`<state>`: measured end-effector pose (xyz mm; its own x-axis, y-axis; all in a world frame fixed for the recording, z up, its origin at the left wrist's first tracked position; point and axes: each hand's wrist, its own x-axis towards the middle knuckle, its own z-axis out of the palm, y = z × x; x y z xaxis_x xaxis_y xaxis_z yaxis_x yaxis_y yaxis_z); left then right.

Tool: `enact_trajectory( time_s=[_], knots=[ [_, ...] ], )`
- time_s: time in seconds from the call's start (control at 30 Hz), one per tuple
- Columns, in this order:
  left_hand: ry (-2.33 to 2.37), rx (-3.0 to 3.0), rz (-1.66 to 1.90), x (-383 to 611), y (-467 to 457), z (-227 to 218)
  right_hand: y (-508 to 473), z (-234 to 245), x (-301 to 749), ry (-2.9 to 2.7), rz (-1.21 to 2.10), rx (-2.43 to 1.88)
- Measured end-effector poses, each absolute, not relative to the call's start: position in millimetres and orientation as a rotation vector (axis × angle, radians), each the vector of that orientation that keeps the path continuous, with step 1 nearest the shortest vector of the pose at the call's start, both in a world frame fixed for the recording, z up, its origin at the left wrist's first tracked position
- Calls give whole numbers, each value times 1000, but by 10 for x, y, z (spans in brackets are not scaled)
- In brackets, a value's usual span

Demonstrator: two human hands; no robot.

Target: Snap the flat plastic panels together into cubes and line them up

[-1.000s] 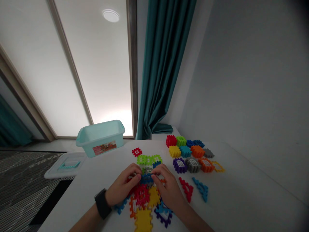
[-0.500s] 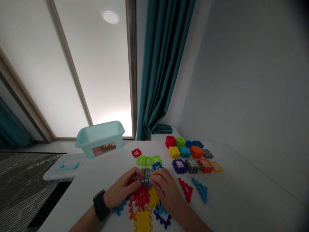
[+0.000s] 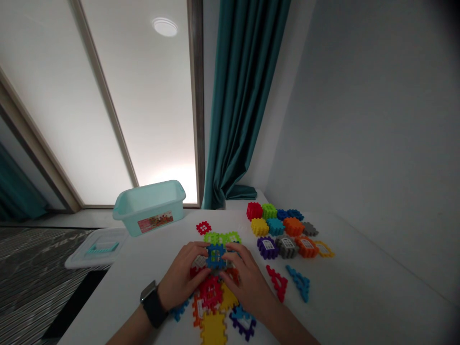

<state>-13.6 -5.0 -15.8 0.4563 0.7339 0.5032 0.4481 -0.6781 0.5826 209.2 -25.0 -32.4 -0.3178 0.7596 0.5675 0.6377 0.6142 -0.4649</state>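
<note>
A blue interlocking plastic tile (image 3: pixel 216 257) with window-like openings faces me, held between both hands. My left hand (image 3: pixel 182 275), with a dark watch on the wrist, grips its left edge between thumb and fingers. On the opposite edge are the fingers of my right hand (image 3: pixel 247 280). Beneath and around the hands lie a red tile (image 3: pixel 210 291), a yellow tile (image 3: pixel 228 298), an orange tile (image 3: pixel 198 309) and another yellow tile (image 3: pixel 213 329). Part of this pile is hidden by the hands. Light-green tiles (image 3: pixel 223 237) lie just beyond.
A red window tile (image 3: pixel 203 227) lies farther back. Stacked tiles (image 3: pixel 287 247) stand in rows at the right, near red (image 3: pixel 277 282) and blue (image 3: pixel 299 282) triangular pieces. A mint bin (image 3: pixel 151 206) and its lid (image 3: pixel 95 247) are at the left. A purple tile (image 3: pixel 243 323) lies in front.
The blue tile has turned from edge-on to facing me and moved slightly away. My hands have moved with it, their fingers now at its sides.
</note>
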Motion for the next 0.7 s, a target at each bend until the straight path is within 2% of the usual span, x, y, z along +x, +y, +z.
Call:
enact_trajectory(
  time_s=[0.7],
  knots=[
    [1116, 2426, 1163, -71, -25, -261, -247, -244, 2114, -2058, -12, -1025]
  ],
)
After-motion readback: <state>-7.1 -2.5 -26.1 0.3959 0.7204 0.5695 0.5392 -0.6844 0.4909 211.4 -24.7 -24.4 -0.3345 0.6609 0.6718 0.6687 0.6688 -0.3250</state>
